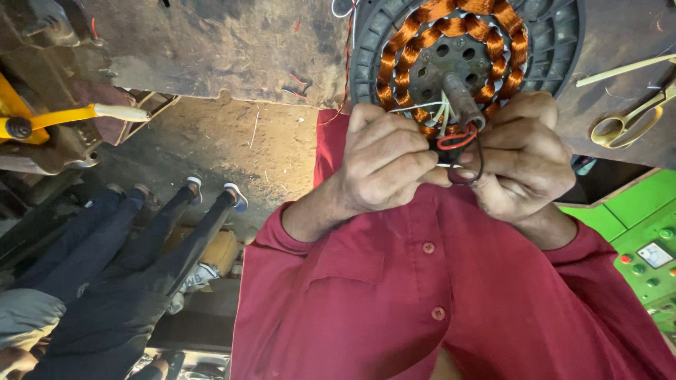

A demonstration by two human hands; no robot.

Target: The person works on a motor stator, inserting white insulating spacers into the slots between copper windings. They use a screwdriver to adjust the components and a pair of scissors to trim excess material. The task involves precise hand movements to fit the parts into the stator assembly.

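In the head view, your left hand (384,165) and right hand (524,158) meet just below the motor stator (458,42) with its copper windings. Both are pinched shut on the red and black wire leads (461,144) coming off it beside the shaft (461,102). Yellow-handled scissors (630,119) lie on the tabletop (232,49) right of your right hand.

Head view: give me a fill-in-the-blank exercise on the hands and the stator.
1. The left hand and right hand pinch thin ____ together.
2. The stator carries coils of ____ wire.
3. The scissors lie near the picture's ____ edge.
Missing: wires; copper; right.
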